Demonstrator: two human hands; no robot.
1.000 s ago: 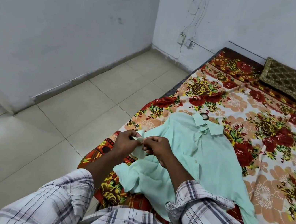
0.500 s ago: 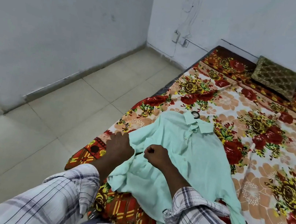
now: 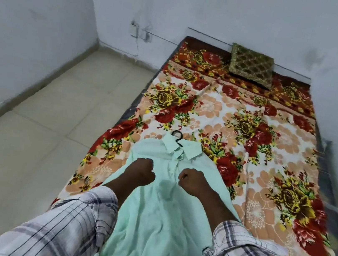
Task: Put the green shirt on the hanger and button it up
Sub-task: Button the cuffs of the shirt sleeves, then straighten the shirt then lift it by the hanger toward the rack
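The green shirt (image 3: 160, 225) lies front up on the floral blanket (image 3: 281, 144) of the bed, close to the bed's left edge at its near end. Its collar (image 3: 182, 148) points toward the far end, and its hem runs down out of sight between the person's arms. The black hook of the hanger (image 3: 177, 136) sticks out of the collar and rests on the blanket.

Both hands sit on the shirt's chest just below the collar, a little apart, knuckles up. The left hand (image 3: 140, 173) is curled tight on the cloth near the shirt's left side, and the right hand (image 3: 194, 182) is curled on the cloth beside the button line. Each grips the shirt.

A brown patterned cushion (image 3: 252, 65) sits at the bed's far edge against the wall.
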